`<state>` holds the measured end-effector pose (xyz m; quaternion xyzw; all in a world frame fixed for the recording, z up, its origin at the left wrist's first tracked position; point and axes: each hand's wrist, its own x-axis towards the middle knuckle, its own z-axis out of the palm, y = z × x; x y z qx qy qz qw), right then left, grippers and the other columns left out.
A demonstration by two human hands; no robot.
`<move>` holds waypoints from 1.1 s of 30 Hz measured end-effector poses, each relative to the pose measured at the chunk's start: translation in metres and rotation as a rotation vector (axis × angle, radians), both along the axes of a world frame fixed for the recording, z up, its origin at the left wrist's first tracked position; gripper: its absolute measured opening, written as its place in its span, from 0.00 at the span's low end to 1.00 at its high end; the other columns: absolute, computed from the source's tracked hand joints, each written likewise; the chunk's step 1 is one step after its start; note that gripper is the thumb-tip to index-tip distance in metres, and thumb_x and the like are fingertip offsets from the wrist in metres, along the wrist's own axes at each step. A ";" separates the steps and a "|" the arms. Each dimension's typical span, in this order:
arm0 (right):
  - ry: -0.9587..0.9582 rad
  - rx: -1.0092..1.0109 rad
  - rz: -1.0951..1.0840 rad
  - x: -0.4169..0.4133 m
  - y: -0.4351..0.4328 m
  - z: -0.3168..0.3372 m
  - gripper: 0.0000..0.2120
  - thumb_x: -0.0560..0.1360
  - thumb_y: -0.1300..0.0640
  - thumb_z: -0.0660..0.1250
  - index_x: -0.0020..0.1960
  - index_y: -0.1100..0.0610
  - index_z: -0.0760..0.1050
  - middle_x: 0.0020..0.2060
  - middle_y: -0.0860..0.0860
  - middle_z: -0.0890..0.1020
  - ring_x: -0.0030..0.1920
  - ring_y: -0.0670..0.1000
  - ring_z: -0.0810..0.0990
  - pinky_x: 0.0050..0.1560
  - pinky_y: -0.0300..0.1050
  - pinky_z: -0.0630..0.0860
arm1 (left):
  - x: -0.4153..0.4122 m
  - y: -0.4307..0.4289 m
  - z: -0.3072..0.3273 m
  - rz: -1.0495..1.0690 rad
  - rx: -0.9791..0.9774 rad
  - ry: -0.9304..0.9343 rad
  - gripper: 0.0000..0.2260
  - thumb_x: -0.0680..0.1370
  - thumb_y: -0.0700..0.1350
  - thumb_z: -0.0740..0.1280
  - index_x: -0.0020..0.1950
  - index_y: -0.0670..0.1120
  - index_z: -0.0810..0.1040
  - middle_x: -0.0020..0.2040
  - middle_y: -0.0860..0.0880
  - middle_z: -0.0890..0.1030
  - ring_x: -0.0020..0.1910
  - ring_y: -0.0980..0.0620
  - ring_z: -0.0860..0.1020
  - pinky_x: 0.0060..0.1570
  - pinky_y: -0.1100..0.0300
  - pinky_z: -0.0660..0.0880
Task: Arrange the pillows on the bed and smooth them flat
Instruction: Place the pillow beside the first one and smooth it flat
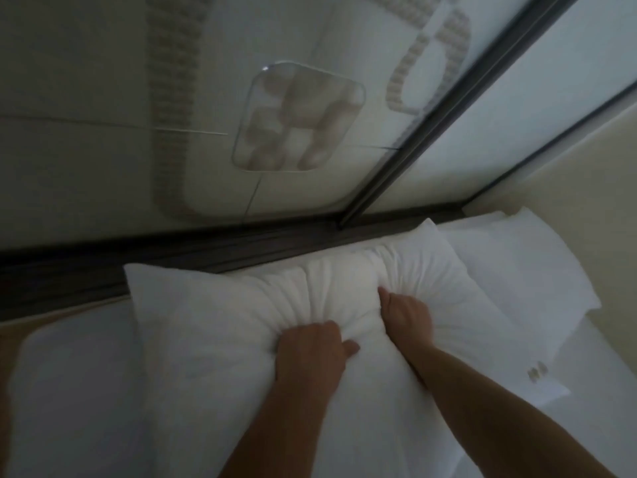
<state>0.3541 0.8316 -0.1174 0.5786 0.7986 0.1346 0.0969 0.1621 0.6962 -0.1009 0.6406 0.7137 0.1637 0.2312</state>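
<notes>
A large white pillow (220, 315) lies across the middle of the bed, its far edge near the dark frame. My left hand (312, 351) is closed on a bunch of its fabric near the centre, with creases fanning out from the grip. My right hand (406, 317) presses into the same pillow just to the right, its fingers dug into the folds. A second white pillow (524, 270) lies at the right, partly under the first one's corner. Another white pillow (72, 391) rests at the lower left.
A dark window frame (206, 250) runs along the head of the bed. Glass (300, 115) above it reflects the room. A cream wall (586, 188) stands at the right. A small label (537, 372) shows on the white bedding at the right.
</notes>
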 end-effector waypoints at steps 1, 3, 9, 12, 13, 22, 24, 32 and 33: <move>-0.029 -0.016 0.036 0.002 -0.003 -0.003 0.13 0.82 0.54 0.54 0.51 0.56 0.77 0.36 0.58 0.83 0.36 0.62 0.82 0.36 0.54 0.77 | 0.001 -0.002 0.002 0.036 -0.002 0.009 0.20 0.76 0.63 0.60 0.50 0.47 0.77 0.50 0.44 0.83 0.51 0.41 0.80 0.49 0.50 0.73; -0.041 -0.004 0.064 0.008 -0.004 -0.005 0.10 0.81 0.55 0.57 0.54 0.56 0.76 0.36 0.57 0.83 0.35 0.61 0.82 0.34 0.53 0.77 | 0.007 -0.015 0.013 0.124 0.016 0.032 0.19 0.77 0.62 0.61 0.51 0.48 0.76 0.51 0.44 0.82 0.53 0.41 0.77 0.53 0.49 0.70; 0.338 -0.141 -0.014 0.024 -0.020 0.025 0.29 0.82 0.42 0.44 0.53 0.54 0.80 0.47 0.55 0.84 0.48 0.58 0.81 0.50 0.51 0.74 | 0.064 -0.101 0.034 0.332 -0.036 0.282 0.29 0.77 0.62 0.56 0.72 0.46 0.65 0.70 0.44 0.71 0.71 0.43 0.65 0.72 0.39 0.51; 0.357 -0.208 0.073 0.041 -0.021 0.056 0.26 0.81 0.41 0.46 0.58 0.53 0.78 0.50 0.55 0.83 0.50 0.57 0.80 0.50 0.52 0.74 | 0.087 -0.118 0.053 0.383 -0.210 0.237 0.39 0.75 0.69 0.53 0.78 0.47 0.47 0.80 0.47 0.51 0.78 0.46 0.46 0.72 0.34 0.42; 0.371 -0.208 0.090 0.046 -0.019 0.067 0.26 0.81 0.40 0.47 0.56 0.53 0.78 0.50 0.54 0.83 0.50 0.57 0.80 0.49 0.51 0.73 | 0.092 -0.122 0.060 0.385 -0.242 0.217 0.42 0.74 0.70 0.54 0.78 0.48 0.43 0.80 0.48 0.46 0.78 0.47 0.43 0.71 0.33 0.42; 0.371 -0.318 0.295 0.075 -0.009 0.094 0.17 0.81 0.47 0.58 0.64 0.54 0.71 0.46 0.57 0.79 0.46 0.59 0.79 0.43 0.50 0.73 | 0.094 -0.115 0.090 0.452 -0.250 0.285 0.28 0.79 0.63 0.53 0.77 0.55 0.54 0.77 0.55 0.61 0.75 0.52 0.59 0.70 0.41 0.57; 0.464 -0.302 0.307 0.079 -0.006 0.088 0.14 0.81 0.47 0.57 0.59 0.53 0.74 0.45 0.55 0.78 0.46 0.58 0.78 0.42 0.48 0.71 | 0.087 -0.106 0.096 0.444 -0.271 0.299 0.23 0.81 0.58 0.49 0.76 0.55 0.56 0.76 0.53 0.62 0.73 0.50 0.62 0.70 0.42 0.58; 0.454 -0.213 0.476 0.136 -0.003 0.049 0.34 0.77 0.31 0.39 0.76 0.46 0.56 0.77 0.47 0.59 0.77 0.49 0.52 0.75 0.55 0.45 | 0.077 -0.080 0.086 0.411 -0.320 0.409 0.24 0.80 0.57 0.55 0.75 0.52 0.60 0.73 0.47 0.64 0.70 0.44 0.65 0.69 0.40 0.60; 0.467 -0.228 0.470 0.136 0.000 0.047 0.34 0.76 0.31 0.38 0.77 0.46 0.54 0.78 0.47 0.56 0.78 0.48 0.49 0.75 0.55 0.43 | 0.078 -0.075 0.085 0.427 -0.278 0.388 0.25 0.79 0.57 0.56 0.74 0.52 0.61 0.74 0.46 0.64 0.71 0.43 0.64 0.70 0.39 0.58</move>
